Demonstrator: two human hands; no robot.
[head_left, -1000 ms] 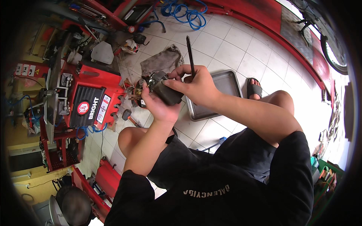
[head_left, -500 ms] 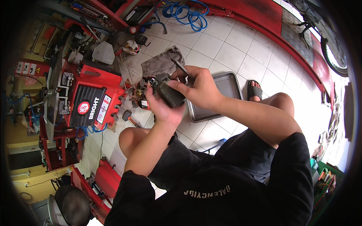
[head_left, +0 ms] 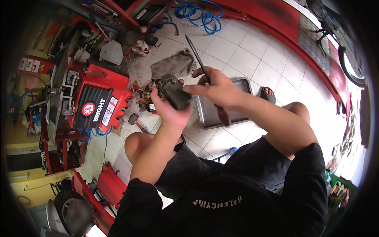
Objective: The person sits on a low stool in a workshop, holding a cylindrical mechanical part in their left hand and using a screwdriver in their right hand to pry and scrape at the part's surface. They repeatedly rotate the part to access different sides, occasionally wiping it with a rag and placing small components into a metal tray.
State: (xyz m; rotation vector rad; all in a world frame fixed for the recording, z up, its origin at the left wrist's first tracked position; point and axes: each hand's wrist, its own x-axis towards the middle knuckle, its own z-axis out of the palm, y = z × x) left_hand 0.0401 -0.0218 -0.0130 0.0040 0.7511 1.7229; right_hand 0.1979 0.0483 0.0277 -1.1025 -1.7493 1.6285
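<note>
A dark, boxy part, like a carburetor (head_left: 177, 94), lies in my left hand (head_left: 172, 113), whose palm and fingers cup it from below. Smaller fittings jut from its far left end. My right hand (head_left: 221, 90) grips a screwdriver (head_left: 197, 57) with a long dark shaft and a dark red handle. The shaft points up and away from the part, while the handle sticks out below the hand. One outstretched digit of my right hand reaches the part's right side; whether it presses on it I cannot tell.
Beyond the hands, a grey rag (head_left: 171, 65) lies on the tiled floor. A metal tray (head_left: 245, 87) sits under my right forearm. A red machine (head_left: 104, 83) stands at the left, near a hammer (head_left: 134, 119). A blue hose (head_left: 213, 24) coils at the far side, beside a red platform.
My right hand has drawn back slightly to the right from the part, and the screwdriver has swung up so its shaft shows at length. The left hand still cradles the part.
</note>
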